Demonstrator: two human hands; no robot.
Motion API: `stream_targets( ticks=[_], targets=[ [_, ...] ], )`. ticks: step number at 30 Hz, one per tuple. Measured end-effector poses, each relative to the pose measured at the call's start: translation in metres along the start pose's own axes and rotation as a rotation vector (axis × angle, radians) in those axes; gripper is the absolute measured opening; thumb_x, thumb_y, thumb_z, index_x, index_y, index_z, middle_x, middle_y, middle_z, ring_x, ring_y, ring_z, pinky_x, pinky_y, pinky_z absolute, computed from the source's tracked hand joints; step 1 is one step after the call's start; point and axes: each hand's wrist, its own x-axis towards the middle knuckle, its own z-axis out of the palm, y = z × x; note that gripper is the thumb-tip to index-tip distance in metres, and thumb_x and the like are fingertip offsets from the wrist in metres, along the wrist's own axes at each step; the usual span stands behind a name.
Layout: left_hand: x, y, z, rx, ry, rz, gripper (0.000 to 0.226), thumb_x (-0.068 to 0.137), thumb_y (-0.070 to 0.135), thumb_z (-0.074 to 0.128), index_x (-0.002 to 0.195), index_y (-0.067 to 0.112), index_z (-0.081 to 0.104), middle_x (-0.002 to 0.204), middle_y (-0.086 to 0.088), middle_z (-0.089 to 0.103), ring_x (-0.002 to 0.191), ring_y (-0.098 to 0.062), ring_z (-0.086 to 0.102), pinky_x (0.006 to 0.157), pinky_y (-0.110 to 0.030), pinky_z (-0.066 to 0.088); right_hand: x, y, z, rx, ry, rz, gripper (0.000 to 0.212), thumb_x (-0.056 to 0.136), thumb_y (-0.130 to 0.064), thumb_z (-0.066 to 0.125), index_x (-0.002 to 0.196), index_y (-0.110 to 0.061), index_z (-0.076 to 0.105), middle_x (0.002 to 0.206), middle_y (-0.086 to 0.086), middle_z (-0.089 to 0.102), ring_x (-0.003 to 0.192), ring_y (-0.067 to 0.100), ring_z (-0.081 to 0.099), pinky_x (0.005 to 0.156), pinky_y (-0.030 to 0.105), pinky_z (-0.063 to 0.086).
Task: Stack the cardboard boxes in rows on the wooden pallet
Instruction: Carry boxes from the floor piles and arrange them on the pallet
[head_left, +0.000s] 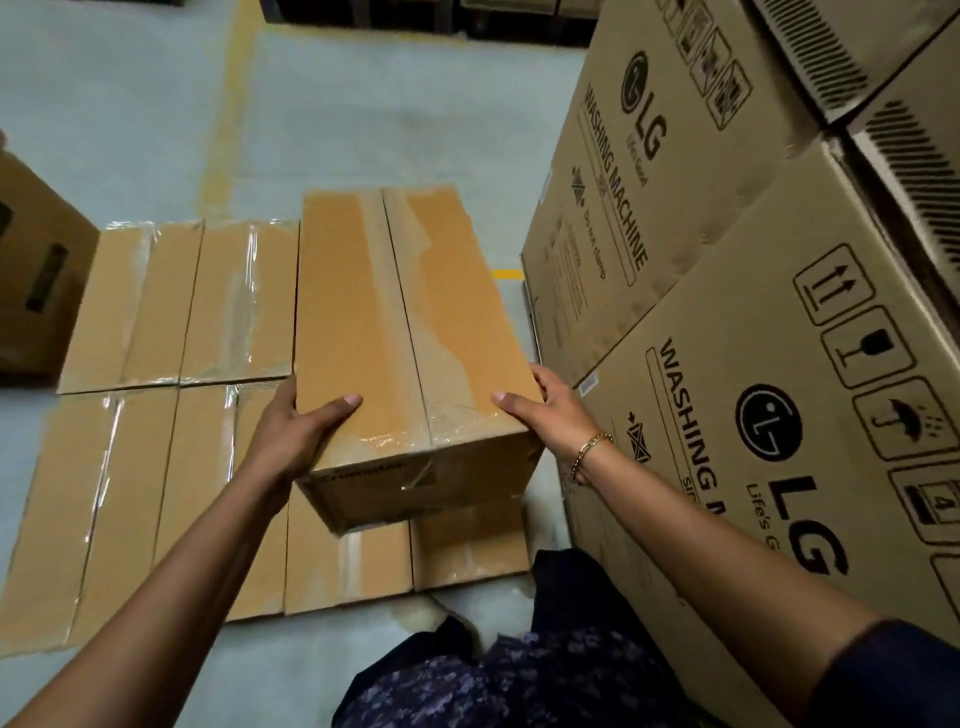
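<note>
A long taped cardboard box (395, 332) lies on top of the right end of a low layer of several flat taped boxes (171, 364). My left hand (298, 426) grips its near left corner, thumb on the top face. My right hand (545, 410) grips its near right corner, thumb on top, a gold bracelet at the wrist. The upper box runs away from me, its near end facing me. The pallet under the layer is hidden.
Large washing machine cartons (753, 364) are stacked close on the right, almost touching my right wrist. Another brown carton (31, 270) stands at the left edge. Grey floor with a yellow line (228, 130) lies beyond the boxes. My patterned clothing (519, 675) fills the bottom.
</note>
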Motion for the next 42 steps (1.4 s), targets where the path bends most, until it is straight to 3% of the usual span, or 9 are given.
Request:
stream_targets(
  ticks=[6, 10, 15, 18, 24, 29, 32, 36, 42],
  targets=[
    [0.038, 0.029, 0.015, 0.067, 0.038, 0.043, 0.071, 0.078, 0.047, 0.084, 0.138, 0.024, 0.054, 0.126, 0.003, 0.067, 0.115, -0.022, 0.063, 0.101, -0.048, 0.051, 0.053, -0.028, -0.022, 0.062, 0.036, 0.051, 0.080, 0.063, -0.044, 0.086, 0.130, -0.023, 0.050, 0.130, -0.001, 0.059, 0.113, 0.017, 0.060, 0.103, 0.042, 0.049],
    [0.080, 0.034, 0.041, 0.117, 0.062, 0.041, 0.085, 0.081, 0.042, 0.083, 0.152, 0.021, 0.042, 0.145, 0.006, 0.053, 0.132, -0.018, 0.050, 0.107, -0.034, 0.039, 0.107, -0.028, -0.030, 0.060, 0.023, 0.135, 0.089, 0.063, -0.053, 0.085, 0.138, -0.021, 0.048, 0.135, 0.002, 0.052, 0.116, 0.021, 0.058, 0.104, 0.043, 0.048],
    [0.153, 0.028, 0.087, 0.142, 0.068, -0.003, 0.099, 0.083, 0.038, 0.081, 0.161, 0.026, 0.022, 0.165, 0.000, 0.026, 0.148, -0.013, 0.027, 0.114, -0.034, 0.027, 0.193, -0.004, -0.040, 0.086, 0.014, 0.142, 0.061, 0.067, -0.059, 0.081, 0.117, -0.030, 0.061, 0.125, 0.003, 0.057, 0.105, 0.019, 0.063, 0.097, 0.041, 0.054],
    [0.200, 0.032, 0.118, 0.122, 0.098, -0.048, 0.090, 0.087, 0.027, 0.078, 0.160, 0.029, 0.024, 0.153, 0.016, 0.032, 0.136, -0.008, 0.034, 0.109, -0.031, 0.030, 0.254, 0.011, -0.046, 0.187, -0.019, 0.183, 0.033, 0.078, -0.042, 0.082, 0.104, -0.037, 0.062, 0.112, -0.004, 0.071, 0.101, 0.017, 0.068, 0.095, 0.043, 0.055],
    [0.304, 0.017, 0.136, 0.078, 0.044, -0.098, 0.079, 0.092, 0.018, 0.073, 0.153, 0.036, 0.026, 0.120, 0.023, 0.037, 0.120, -0.003, 0.035, 0.098, -0.024, 0.031, 0.361, 0.029, -0.036, 0.207, 0.002, 0.144, 0.026, 0.085, -0.026, 0.079, 0.105, -0.031, 0.063, 0.106, -0.007, 0.073, 0.097, 0.010, 0.069, 0.091, 0.032, 0.056],
    [0.395, -0.018, 0.123, 0.147, -0.050, -0.116, 0.101, 0.070, 0.060, 0.084, 0.154, 0.030, 0.037, 0.152, 0.007, 0.049, 0.135, -0.014, 0.049, 0.117, -0.041, 0.038, 0.441, 0.048, -0.016, 0.184, 0.023, 0.084, 0.021, 0.085, -0.027, 0.078, 0.099, -0.032, 0.063, 0.102, -0.011, 0.071, 0.098, 0.012, 0.068, 0.091, 0.035, 0.056],
    [0.442, -0.039, 0.125, 0.120, -0.049, -0.097, 0.067, 0.084, 0.038, 0.081, 0.141, 0.028, 0.047, 0.129, 0.020, 0.060, 0.115, 0.008, 0.056, 0.102, -0.014, 0.044, 0.485, 0.058, -0.007, 0.168, 0.048, 0.045, 0.033, 0.084, -0.030, 0.078, 0.115, -0.026, 0.066, 0.102, -0.011, 0.071, 0.095, 0.010, 0.069, 0.087, 0.034, 0.056],
    [0.489, -0.066, 0.137, 0.085, -0.045, -0.050, 0.070, 0.087, 0.022, 0.079, 0.148, 0.023, 0.045, 0.132, 0.008, 0.064, 0.121, -0.010, 0.062, 0.106, -0.029, 0.048, 0.532, 0.077, 0.000, 0.147, 0.061, 0.017, 0.040, 0.083, -0.033, 0.078, 0.120, -0.025, 0.065, 0.104, -0.010, 0.072, 0.097, 0.011, 0.069, 0.085, 0.033, 0.057],
    [0.527, -0.109, 0.154, 0.016, -0.054, -0.098, 0.094, 0.079, 0.027, 0.085, 0.157, 0.023, 0.034, 0.152, 0.005, 0.050, 0.136, -0.010, 0.051, 0.110, -0.024, 0.044, 0.567, 0.113, 0.010, 0.140, 0.084, -0.050, 0.040, 0.088, -0.020, 0.075, 0.127, -0.015, 0.064, 0.102, -0.013, 0.070, 0.086, -0.006, 0.066, 0.082, 0.019, 0.053]
  ],
)
